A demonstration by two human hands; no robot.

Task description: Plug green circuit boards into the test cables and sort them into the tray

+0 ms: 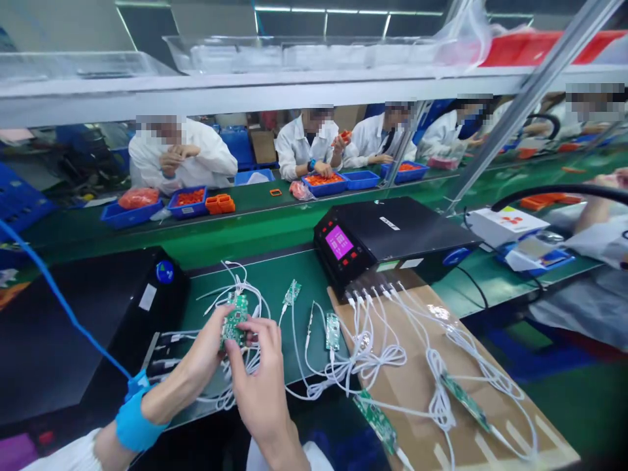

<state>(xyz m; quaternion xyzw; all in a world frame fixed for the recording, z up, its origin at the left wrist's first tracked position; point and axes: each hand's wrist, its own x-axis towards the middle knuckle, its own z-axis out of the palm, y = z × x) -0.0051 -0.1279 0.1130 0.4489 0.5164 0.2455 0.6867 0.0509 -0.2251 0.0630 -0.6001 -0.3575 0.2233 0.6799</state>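
A strip of green bench is open between black boxes; white cables block nearer.

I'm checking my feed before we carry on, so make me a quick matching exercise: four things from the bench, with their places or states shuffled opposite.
Things:
1. Circuit board between the hands
2. Wristband
3. Display screen
4. Cardboard sheet

Places or states:
A. Lit magenta, on a black box
B. Beneath loops of white cable
C. Held in the left hand
D. Blue, worn around the left wrist

Right pairs: 1-C, 2-D, 3-A, 4-B.
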